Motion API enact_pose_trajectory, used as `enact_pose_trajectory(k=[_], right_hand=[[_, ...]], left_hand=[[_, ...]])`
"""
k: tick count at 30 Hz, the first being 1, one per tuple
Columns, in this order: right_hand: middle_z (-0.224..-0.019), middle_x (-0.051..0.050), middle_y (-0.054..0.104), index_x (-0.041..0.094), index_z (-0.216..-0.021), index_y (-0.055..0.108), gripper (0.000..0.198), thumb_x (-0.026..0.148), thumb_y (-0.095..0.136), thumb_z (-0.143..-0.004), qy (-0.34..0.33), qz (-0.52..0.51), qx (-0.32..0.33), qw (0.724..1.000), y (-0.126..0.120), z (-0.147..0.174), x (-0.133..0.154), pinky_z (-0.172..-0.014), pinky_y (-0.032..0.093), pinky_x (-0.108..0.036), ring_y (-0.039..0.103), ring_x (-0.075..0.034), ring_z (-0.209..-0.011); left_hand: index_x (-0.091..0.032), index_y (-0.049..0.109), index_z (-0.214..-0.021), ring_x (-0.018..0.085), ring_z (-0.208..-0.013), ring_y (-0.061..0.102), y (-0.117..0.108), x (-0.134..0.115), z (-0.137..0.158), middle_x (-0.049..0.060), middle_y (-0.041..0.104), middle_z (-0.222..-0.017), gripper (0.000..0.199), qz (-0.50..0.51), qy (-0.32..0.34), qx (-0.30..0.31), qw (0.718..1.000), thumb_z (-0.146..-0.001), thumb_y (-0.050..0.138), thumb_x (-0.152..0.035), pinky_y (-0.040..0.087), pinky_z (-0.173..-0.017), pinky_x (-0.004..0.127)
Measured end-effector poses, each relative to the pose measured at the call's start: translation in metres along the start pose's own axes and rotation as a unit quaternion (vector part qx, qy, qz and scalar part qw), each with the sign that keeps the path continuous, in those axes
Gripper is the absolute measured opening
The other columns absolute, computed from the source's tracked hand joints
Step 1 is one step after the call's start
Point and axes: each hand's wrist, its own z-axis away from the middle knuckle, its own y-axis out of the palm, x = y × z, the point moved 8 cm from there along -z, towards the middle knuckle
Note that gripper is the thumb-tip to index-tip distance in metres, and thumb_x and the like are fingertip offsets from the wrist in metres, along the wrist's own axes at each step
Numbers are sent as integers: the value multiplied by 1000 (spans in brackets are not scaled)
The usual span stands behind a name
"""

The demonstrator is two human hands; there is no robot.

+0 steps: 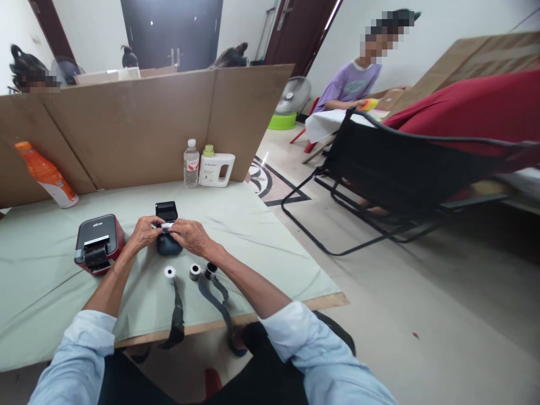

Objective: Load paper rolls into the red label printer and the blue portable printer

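A small black device with its lid raised, which looks like a portable label printer (170, 246), sits on the cloth-covered table. Over its opening, a small white paper roll (167, 225) is pinched between my left hand (145, 232) and my right hand (192, 236). The fingers of both hands are closed on the roll's ends, partly hiding it. To the left stands a larger black and red printer (100, 243). Nearer to me lie a white roll (170, 273) with a dark strip trailing off the table edge, another white-rimmed roll (194, 271) and a black spool (211, 270) with dark ribbon.
A cardboard screen (147, 129) borders the table's far side. Before it stand an orange bottle (48, 175), a clear water bottle (191, 166) and a white jug (216, 170). At right are a black folding chair (379, 152), a fan (293, 97) and a seated person (352, 84).
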Motion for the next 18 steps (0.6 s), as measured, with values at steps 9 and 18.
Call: enact_pose_trajectory(k=[9,18], right_hand=[[-113,-8,75,23,-111,79,23,17,60,-99,3,24,20,1000,0,-1,6,-86,50,-29,70,-21,-102],[-111,-7,73,22,-108,78,22,20,57,-102,16,46,55,997,7,-4,4,-88,47,-28,67,-19,-103]], left_hand=[[-14,82,-90,18,-73,68,3,8,2,5,78,-80,28,44,-5,-20,999,-68,68,-23,52,-66,26],[-16,82,-98,21,-85,72,6,13,-3,4,80,-92,37,-48,0,13,999,-67,61,-13,56,-82,30]])
